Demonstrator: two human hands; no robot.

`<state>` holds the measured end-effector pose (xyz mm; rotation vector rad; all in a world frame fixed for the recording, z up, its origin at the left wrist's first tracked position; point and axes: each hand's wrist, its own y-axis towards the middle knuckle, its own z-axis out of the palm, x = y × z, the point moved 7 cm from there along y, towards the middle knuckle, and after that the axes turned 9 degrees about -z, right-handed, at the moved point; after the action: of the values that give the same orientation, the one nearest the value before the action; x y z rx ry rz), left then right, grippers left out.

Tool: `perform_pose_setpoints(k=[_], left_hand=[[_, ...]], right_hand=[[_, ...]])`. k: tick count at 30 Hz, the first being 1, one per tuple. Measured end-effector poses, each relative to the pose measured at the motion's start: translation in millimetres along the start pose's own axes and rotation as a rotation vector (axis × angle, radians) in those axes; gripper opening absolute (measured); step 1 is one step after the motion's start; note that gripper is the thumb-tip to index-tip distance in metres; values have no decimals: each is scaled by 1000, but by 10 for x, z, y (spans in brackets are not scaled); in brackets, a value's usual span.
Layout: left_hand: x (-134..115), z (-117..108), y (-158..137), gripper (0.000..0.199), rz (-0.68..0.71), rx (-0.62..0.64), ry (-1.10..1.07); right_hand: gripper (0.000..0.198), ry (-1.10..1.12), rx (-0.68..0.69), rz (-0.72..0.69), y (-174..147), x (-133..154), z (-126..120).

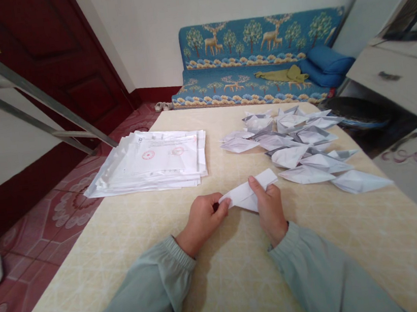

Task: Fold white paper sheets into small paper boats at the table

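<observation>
Left hand (206,218) and right hand (271,209) pinch the folded paper (241,192) near opposite ends, apparently for tension; paper boats (289,157) lie beyond the right hand.

Plain white wall (145,26) facing me, blue deer-patterned sofa (235,68) along it, dark red panelled door (52,48) at left, reddish patterned tile floor (42,234), white drawered cabinet (410,86) at right

"What's your head view showing?"
"I see the left hand (204,219) pinching one end of a folded paper (241,191), the right hand (271,210) clasping it nearer the other."
"And around them?"
"I've a stack of sheets (166,156) left on the worktop (243,274), pointed paper shapes (291,156) right, and a blue sofa (206,83) beyond."
</observation>
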<state>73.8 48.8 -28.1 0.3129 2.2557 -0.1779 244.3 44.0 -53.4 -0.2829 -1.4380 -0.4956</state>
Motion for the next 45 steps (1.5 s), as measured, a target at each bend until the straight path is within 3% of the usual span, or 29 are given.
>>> perform_pose_setpoints(k=[9, 14, 23, 32, 35, 41, 45], left_hand=[[-3, -33, 2, 40, 8, -31, -106], [32, -89, 16, 42, -14, -75, -249], [-33, -250, -24, 18, 77, -310, -174], [91, -240, 25, 18, -57, -302, -465], [28, -264, 11, 15, -19, -298, -418], [-206, -294, -71, 11, 165, -327, -126], [-242, -278, -78, 10, 180, -320, -99]], right_hand=[[33, -4, -2, -2, -4, 21, -3], [28, 104, 89, 3, -38, 28, 88], [19, 199, 249, -26, -90, 77, 215], [20, 192, 252, 3, -108, 61, 216], [21, 181, 281, 25, -123, 69, 238], [23, 38, 383, -18, -151, 122, 302], [23, 0, 417, -34, -163, 115, 326]])
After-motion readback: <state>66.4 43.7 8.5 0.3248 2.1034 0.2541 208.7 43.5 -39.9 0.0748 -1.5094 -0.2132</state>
